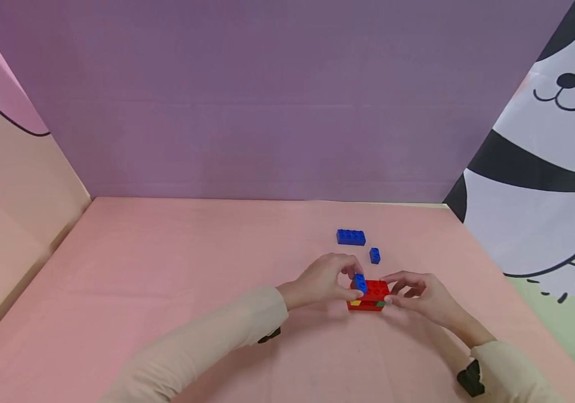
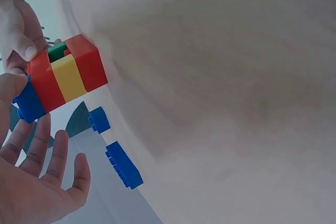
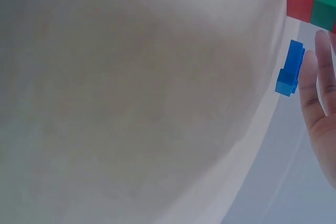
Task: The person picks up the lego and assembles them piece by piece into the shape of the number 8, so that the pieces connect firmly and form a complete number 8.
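A small blue building brick (image 1: 360, 284) sits at the left end of the top red brick (image 1: 378, 289), pinched between thumb and fingers of my left hand (image 1: 324, 281). My right hand (image 1: 425, 298) grips the right end of the red brick with thumb and fingertips. Under it, a yellow brick (image 2: 69, 78) and a green brick (image 1: 380, 304) are sandwiched above a lower red brick (image 2: 87, 62). In the left wrist view, the thumb lies on the blue brick while the other fingers spread below it.
Behind the stack on the pink table (image 1: 192, 252) lie a second small blue brick (image 1: 375, 256) and a longer blue brick (image 1: 350, 237). A purple wall panel (image 1: 267, 101) rises at the back, with a panda-printed panel (image 1: 534, 224) on the right.
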Action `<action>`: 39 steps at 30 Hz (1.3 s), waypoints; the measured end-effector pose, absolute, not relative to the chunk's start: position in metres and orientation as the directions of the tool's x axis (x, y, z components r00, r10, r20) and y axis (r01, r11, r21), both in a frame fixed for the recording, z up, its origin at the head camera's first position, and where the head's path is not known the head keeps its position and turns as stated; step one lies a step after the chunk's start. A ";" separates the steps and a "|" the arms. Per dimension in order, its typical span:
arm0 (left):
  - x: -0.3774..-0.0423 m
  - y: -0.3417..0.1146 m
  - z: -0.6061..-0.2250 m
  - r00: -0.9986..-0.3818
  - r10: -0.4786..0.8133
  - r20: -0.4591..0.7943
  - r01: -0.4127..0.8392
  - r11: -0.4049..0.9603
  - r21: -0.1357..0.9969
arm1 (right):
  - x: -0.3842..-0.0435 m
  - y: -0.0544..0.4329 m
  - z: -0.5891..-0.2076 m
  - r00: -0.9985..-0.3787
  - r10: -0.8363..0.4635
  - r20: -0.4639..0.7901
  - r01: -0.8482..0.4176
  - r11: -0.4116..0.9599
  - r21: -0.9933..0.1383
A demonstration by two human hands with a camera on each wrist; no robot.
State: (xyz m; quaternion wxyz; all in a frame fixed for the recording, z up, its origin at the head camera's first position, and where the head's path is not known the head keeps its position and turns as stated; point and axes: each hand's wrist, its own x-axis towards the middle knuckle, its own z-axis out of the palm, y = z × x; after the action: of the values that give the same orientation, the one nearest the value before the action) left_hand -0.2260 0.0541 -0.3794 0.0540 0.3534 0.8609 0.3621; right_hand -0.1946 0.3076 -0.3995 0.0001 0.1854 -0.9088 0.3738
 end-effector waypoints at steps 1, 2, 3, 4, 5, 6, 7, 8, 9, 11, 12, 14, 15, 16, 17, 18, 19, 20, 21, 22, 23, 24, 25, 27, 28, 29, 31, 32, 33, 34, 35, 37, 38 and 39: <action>-0.226 0.054 -0.379 -0.746 0.646 0.162 0.567 0.489 0.663 | -0.195 0.307 -0.400 -0.931 -0.339 0.137 -0.337 0.652 -0.679; -0.225 0.054 -0.380 -0.748 0.645 0.160 0.565 0.490 0.664 | -0.195 0.307 -0.400 -0.930 -0.340 0.138 -0.339 0.652 -0.679; -0.225 0.054 -0.380 -0.749 0.644 0.160 0.564 0.491 0.664 | -0.195 0.307 -0.400 -0.929 -0.343 0.137 -0.341 0.652 -0.677; -0.224 0.054 -0.380 -0.750 0.642 0.160 0.563 0.491 0.665 | -0.196 0.307 -0.400 -0.930 -0.341 0.137 -0.339 0.650 -0.680; -0.224 0.054 -0.380 -0.750 0.641 0.160 0.564 0.494 0.662 | -0.195 0.307 -0.400 -0.930 -0.342 0.138 -0.340 0.651 -0.679; -0.224 0.054 -0.380 -0.751 0.641 0.161 0.565 0.497 0.659 | -0.195 0.307 -0.400 -0.929 -0.341 0.141 -0.342 0.651 -0.677; -0.224 0.054 -0.380 -0.750 0.641 0.163 0.569 0.500 0.652 | -0.195 0.307 -0.400 -0.930 -0.340 0.142 -0.341 0.653 -0.676; -0.223 0.055 -0.379 -0.749 0.642 0.163 0.573 0.505 0.645 | -0.194 0.307 -0.400 -0.930 -0.338 0.144 -0.342 0.651 -0.677; -0.223 0.055 -0.379 -0.748 0.643 0.163 0.577 0.509 0.639 | -0.194 0.307 -0.399 -0.928 -0.343 0.146 -0.347 0.650 -0.677; -0.222 0.055 -0.378 -0.746 0.647 0.160 0.583 0.517 0.626 | -0.193 0.307 -0.399 -0.925 -0.349 0.152 -0.354 0.644 -0.678; -0.222 0.055 -0.377 -0.744 0.649 0.157 0.585 0.520 0.623 | -0.192 0.306 -0.399 -0.923 -0.351 0.155 -0.358 0.641 -0.679; -0.222 0.055 -0.375 -0.741 0.654 0.152 0.592 0.529 0.609 | -0.192 0.306 -0.399 -0.919 -0.359 0.161 -0.368 0.637 -0.678; -0.221 0.054 -0.374 -0.740 0.656 0.148 0.594 0.533 0.602 | -0.192 0.306 -0.399 -0.919 -0.360 0.163 -0.369 0.635 -0.679; -0.221 0.054 -0.373 -0.739 0.658 0.145 0.596 0.537 0.596 | -0.192 0.306 -0.399 -0.921 -0.355 0.162 -0.365 0.635 -0.681; -0.221 0.054 -0.373 -0.738 0.660 0.142 0.599 0.543 0.588 | -0.192 0.307 -0.399 -0.920 -0.356 0.162 -0.366 0.637 -0.679; -0.222 0.054 -0.372 -0.737 0.662 0.138 0.601 0.548 0.581 | -0.192 0.307 -0.399 -0.922 -0.354 0.160 -0.363 0.637 -0.680; -0.222 0.054 -0.372 -0.735 0.664 0.137 0.606 0.552 0.573 | -0.192 0.307 -0.399 -0.922 -0.352 0.160 -0.361 0.637 -0.681; -0.223 0.054 -0.371 -0.734 0.665 0.136 0.608 0.554 0.568 | -0.193 0.307 -0.399 -0.923 -0.350 0.160 -0.360 0.638 -0.681; -0.223 0.054 -0.371 -0.732 0.667 0.136 0.610 0.554 0.566 | -0.193 0.308 -0.399 -0.924 -0.349 0.158 -0.358 0.638 -0.682; -0.224 0.054 -0.371 -0.731 0.669 0.136 0.610 0.551 0.569 | -0.194 0.308 -0.399 -0.924 -0.350 0.157 -0.358 0.640 -0.680; -0.225 0.054 -0.372 -0.729 0.670 0.138 0.610 0.546 0.574 | -0.194 0.308 -0.399 -0.923 -0.351 0.158 -0.360 0.641 -0.678; -0.225 0.054 -0.372 -0.727 0.671 0.141 0.610 0.540 0.580 | -0.195 0.308 -0.400 -0.925 -0.346 0.157 -0.355 0.641 -0.680; -0.226 0.054 -0.373 -0.727 0.672 0.143 0.609 0.534 0.586 | -0.195 0.308 -0.399 -0.926 -0.345 0.156 -0.354 0.644 -0.678; -0.227 0.054 -0.374 -0.729 0.670 0.144 0.600 0.524 0.604 | -0.195 0.309 -0.399 -0.923 -0.353 0.153 -0.359 0.651 -0.669; -0.227 0.054 -0.375 -0.728 0.669 0.147 0.599 0.518 0.611 | -0.195 0.309 -0.399 -0.922 -0.354 0.154 -0.362 0.654 -0.664; -0.227 0.053 -0.376 -0.728 0.669 0.150 0.599 0.514 0.614 | -0.195 0.308 -0.398 -0.921 -0.358 0.155 -0.367 0.658 -0.658; -0.228 0.053 -0.376 -0.727 0.669 0.156 0.601 0.510 0.616 | -0.195 0.309 -0.398 -0.915 -0.371 0.160 -0.381 0.659 -0.648; -0.228 0.053 -0.377 -0.726 0.669 0.160 0.603 0.507 0.616 | -0.196 0.309 -0.397 -0.912 -0.378 0.162 -0.388 0.659 -0.645; -0.229 0.054 -0.377 -0.725 0.669 0.163 0.604 0.505 0.616 | -0.196 0.309 -0.397 -0.910 -0.381 0.163 -0.391 0.658 -0.644; -0.229 0.054 -0.378 -0.725 0.668 0.167 0.606 0.504 0.616 | -0.197 0.309 -0.397 -0.909 -0.383 0.165 -0.393 0.655 -0.645; -0.229 0.054 -0.378 -0.726 0.667 0.169 0.606 0.504 0.615 | -0.197 0.309 -0.396 -0.907 -0.386 0.165 -0.395 0.651 -0.648; -0.229 0.054 -0.378 -0.728 0.663 0.171 0.606 0.506 0.614 | -0.197 0.309 -0.396 -0.905 -0.394 0.163 -0.398 0.645 -0.652; -0.229 0.054 -0.379 -0.729 0.662 0.172 0.605 0.506 0.614 | -0.197 0.309 -0.395 -0.903 -0.398 0.161 -0.400 0.646 -0.650; -0.229 0.055 -0.379 -0.730 0.661 0.173 0.604 0.506 0.616 | -0.197 0.308 -0.395 -0.903 -0.399 0.158 -0.399 0.646 -0.650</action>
State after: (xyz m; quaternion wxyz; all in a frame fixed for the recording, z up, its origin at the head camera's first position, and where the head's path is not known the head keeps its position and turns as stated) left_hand -0.2291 0.0546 -0.3788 0.0424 0.3649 0.8668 0.3372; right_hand -0.1966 0.3082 -0.3947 0.0001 0.2199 -0.9072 0.3585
